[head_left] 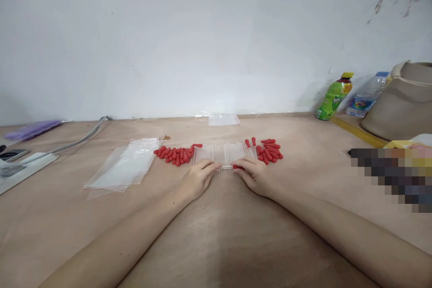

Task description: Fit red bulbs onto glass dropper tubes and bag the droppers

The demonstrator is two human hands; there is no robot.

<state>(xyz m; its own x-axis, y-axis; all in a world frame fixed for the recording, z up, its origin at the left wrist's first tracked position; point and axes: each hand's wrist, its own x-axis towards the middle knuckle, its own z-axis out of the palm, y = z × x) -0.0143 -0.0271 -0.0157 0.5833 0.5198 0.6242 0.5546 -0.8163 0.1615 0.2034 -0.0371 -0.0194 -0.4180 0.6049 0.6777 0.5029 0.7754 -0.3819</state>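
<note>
Beside the pipette tubes (211, 152), we pinch one clear tube (227, 167) in our left grip (200, 176), a red dropper bulb (236, 167) in our right (255, 174).

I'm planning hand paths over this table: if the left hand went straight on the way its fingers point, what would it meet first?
Probably the row of clear tubes, just beyond the fingers of the left hand. Depth is unclear, so it might pass slightly above them.

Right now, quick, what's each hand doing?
Left hand: fingers curled by the clear tube; grip can't be told.
Right hand: closed, holding a red bulb.
</note>
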